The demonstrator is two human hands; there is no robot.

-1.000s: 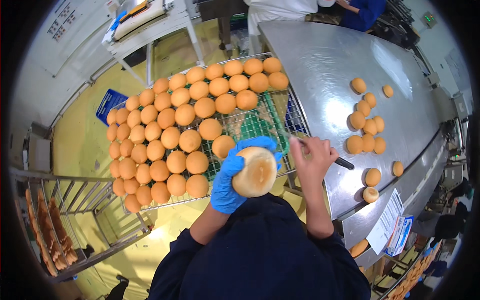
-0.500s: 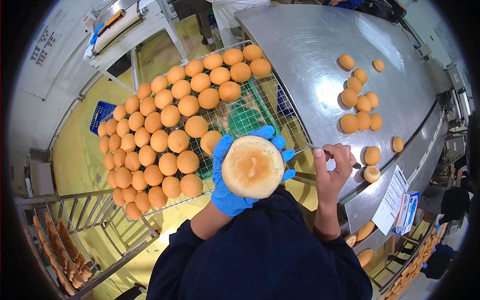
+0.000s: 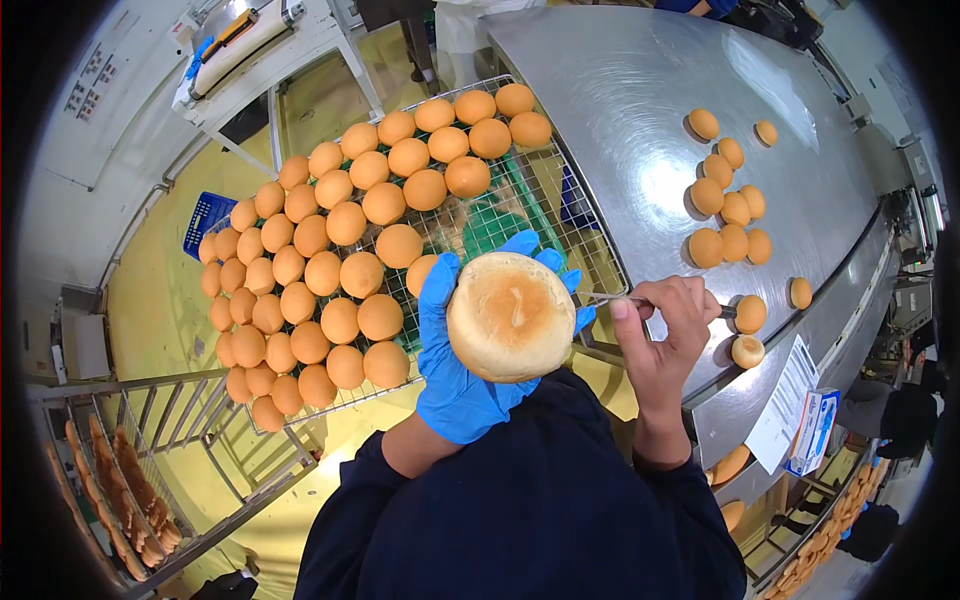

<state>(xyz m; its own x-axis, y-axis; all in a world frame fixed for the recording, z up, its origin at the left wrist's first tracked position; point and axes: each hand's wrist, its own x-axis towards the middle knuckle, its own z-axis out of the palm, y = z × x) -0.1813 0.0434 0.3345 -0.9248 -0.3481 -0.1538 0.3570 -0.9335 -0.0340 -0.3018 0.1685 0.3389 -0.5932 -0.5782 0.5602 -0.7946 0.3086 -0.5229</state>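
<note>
A round bread bun rests in my blue-gloved left hand, whose fingers curl round its edge. Its face toward me is pale with a browned, creased patch in the middle. My bare right hand grips a slim metal tool with a dark handle. The tool's thin metal end points left, toward the gloved fingertips beside the bun; its exact kind is hard to make out. Left of and beyond my hands, rows of browned buns cover much of a wire rack.
A steel table on the right bears several scattered buns, a paper sheet and a glove box. A trolley with bread stands at lower left. Behind the rack is a blue crate. Other people stand at the far side and right.
The bun in my left hand has tipped a little, showing more of its near side. My right hand and the tool have shifted slightly right. The whole view has moved a little.
</note>
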